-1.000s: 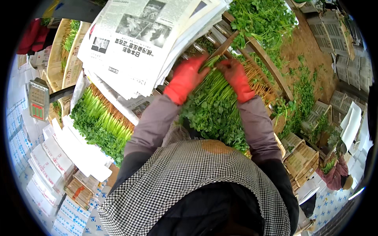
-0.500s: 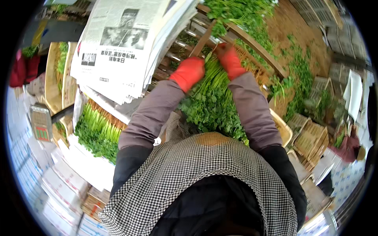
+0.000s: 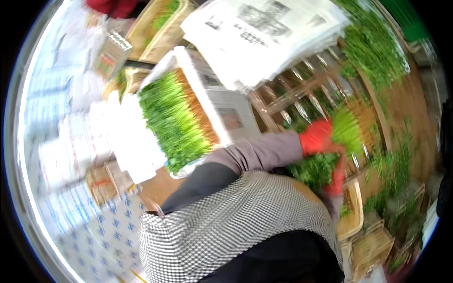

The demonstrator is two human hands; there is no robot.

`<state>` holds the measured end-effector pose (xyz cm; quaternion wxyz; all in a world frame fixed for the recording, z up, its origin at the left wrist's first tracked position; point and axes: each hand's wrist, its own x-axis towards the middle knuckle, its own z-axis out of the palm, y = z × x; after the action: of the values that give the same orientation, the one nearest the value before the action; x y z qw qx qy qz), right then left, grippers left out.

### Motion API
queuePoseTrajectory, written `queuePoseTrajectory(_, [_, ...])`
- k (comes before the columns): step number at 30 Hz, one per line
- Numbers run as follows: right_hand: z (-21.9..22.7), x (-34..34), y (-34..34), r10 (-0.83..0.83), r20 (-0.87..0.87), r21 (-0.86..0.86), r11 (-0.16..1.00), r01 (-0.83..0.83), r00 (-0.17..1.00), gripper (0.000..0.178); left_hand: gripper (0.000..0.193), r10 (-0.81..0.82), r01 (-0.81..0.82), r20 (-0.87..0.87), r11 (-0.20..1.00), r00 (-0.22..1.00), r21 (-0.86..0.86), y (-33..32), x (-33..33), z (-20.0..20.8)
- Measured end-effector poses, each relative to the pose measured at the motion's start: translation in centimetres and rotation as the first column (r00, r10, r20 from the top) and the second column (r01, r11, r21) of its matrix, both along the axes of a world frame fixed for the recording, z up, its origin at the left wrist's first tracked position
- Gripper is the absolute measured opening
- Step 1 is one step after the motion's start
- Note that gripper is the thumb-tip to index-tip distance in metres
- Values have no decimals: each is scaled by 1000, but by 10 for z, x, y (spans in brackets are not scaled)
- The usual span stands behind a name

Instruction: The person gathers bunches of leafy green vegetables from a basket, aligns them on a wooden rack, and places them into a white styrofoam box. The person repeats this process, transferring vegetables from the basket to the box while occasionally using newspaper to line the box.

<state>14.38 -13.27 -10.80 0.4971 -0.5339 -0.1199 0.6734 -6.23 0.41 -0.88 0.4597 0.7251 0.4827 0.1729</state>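
Observation:
Both my hands, in red gloves, are close together around a bunch of leafy greens (image 3: 346,131), which looks like coriander or leaf celery. My left hand (image 3: 316,137) is closed round the stems. Below it my right hand (image 3: 335,179) grips the same bunch from the other side, smeared by motion. Light green stems and pale brown roots point up and right, while the dark leaves (image 3: 311,172) hang toward my checked apron. The bunch is over a slatted wooden rack (image 3: 302,92).
Left of my forearm stands a white box (image 3: 180,55) packed with rows of the same greens, roots to the right. A newspaper stack (image 3: 269,33) lies beyond. More greens (image 3: 377,52) are heaped far right. A yellow basket (image 3: 351,226) is beside my right arm; white cartons (image 3: 78,141) are stacked left.
My view has swung left, so the hands and bunch now appear farther right and lower, and the white box of greens shows fully. The hands have come together around the bunch.

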Motion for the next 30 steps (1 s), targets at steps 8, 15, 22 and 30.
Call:
queuePoseTrajectory(8, [10,14,-14,385,712,-92,880,-466,587,62,111,243,-236,-215,970,946,60,-54,-11,-41])
queuePoseTrajectory(15, [81,-32,5,191,-87,-141,969,-202,978,61,102,244,-244,-181,970,953,25,-48,-3,-41])
queuePoseTrajectory(22, [64,-18,8,389,-27,33,921,-388,921,58,93,163,-159,-141,987,977,35,-39,-7,-44])
queuePoseTrajectory(30, [111,-36,15,375,744,-441,897,-16,553,71,86,54,2,-112,896,992,444,-79,-108,4])
